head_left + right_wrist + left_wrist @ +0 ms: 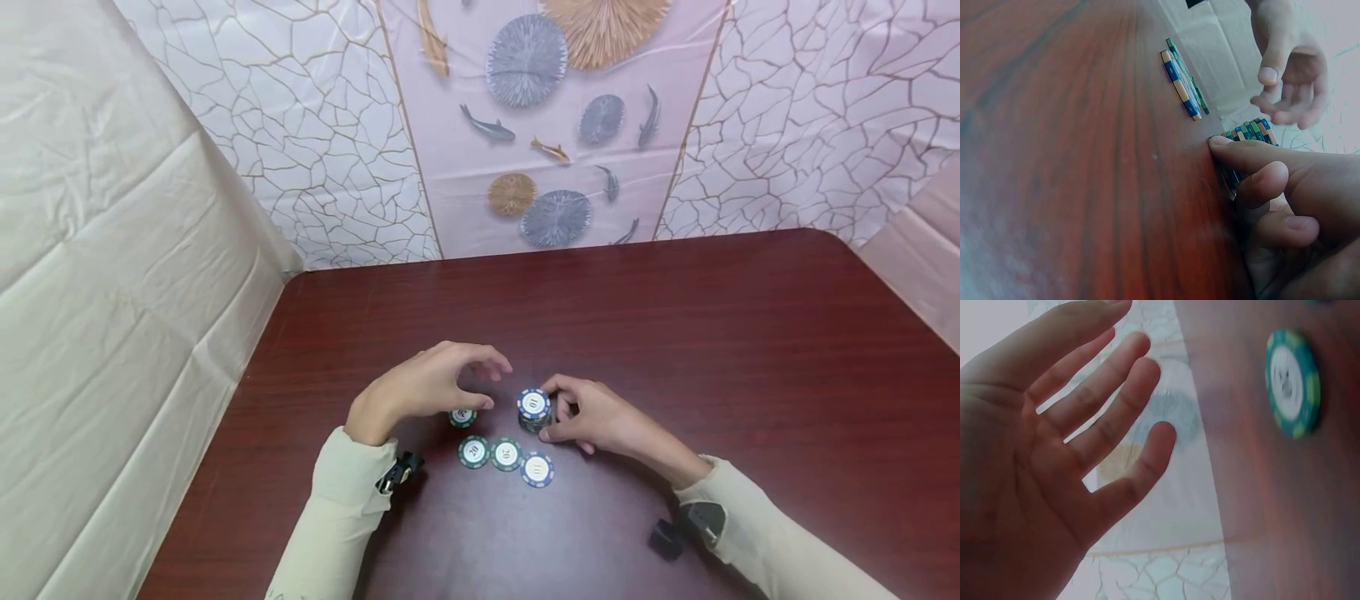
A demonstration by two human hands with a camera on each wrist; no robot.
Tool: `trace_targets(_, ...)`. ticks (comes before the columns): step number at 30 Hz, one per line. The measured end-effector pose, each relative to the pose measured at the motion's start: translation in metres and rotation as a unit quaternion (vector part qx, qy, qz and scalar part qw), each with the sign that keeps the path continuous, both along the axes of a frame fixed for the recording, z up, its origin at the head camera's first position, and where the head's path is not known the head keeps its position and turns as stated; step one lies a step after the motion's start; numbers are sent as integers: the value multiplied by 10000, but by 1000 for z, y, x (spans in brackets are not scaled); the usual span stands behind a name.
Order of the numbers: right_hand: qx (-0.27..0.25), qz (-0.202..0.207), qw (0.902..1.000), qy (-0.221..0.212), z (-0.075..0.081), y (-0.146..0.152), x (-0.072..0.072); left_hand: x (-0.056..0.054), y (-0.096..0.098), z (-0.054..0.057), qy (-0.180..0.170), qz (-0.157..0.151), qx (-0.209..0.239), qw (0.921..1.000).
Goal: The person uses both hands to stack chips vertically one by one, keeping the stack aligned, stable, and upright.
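Note:
A short stack of poker chips [533, 404], topped by a blue-and-white one marked 10, stands mid-table. My right hand [598, 418] holds it between thumb and index finger from the right; the right wrist view shows the thumb [1225, 142] low against the stack's side. Left of the stack, my left hand [431, 383] hovers with fingers spread and nothing in them, as the left wrist view confirms. Beneath that hand lies a green poker chip [462, 418], partly hidden by it. Nearer me, two green chips marked 20 [474, 452] [506, 454] and a blue chip [537, 470] lie in a row.
The dark red wooden table [712, 333] spreads out on every side of the chips. Patterned cloth [337, 133] hangs behind its far edge, and a pale cloth [112, 292] hangs along the left. Each sleeve carries a black wrist device [401, 472].

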State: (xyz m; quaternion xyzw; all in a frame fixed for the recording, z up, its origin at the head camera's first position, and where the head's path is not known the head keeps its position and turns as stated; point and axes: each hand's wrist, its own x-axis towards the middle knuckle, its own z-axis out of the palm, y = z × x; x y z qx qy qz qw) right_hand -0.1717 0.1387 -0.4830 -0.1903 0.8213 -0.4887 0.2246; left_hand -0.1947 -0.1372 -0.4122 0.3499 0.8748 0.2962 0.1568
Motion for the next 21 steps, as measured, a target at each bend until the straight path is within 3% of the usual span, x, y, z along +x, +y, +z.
trace_targets(5, 2, -52, 10000, -20, 0, -1, 1, -3, -16, 0, -317, 175, -57, 9993)
trace_targets(11, 32, -66, 10000, -13, -1, 0, 1, -8, -30, -9, -579, 386, -285, 9972)
trace_targets(21, 0, -61, 10000, -37, -1, 0, 0, -11, -36, -21, -926, 685, -664, 9911)
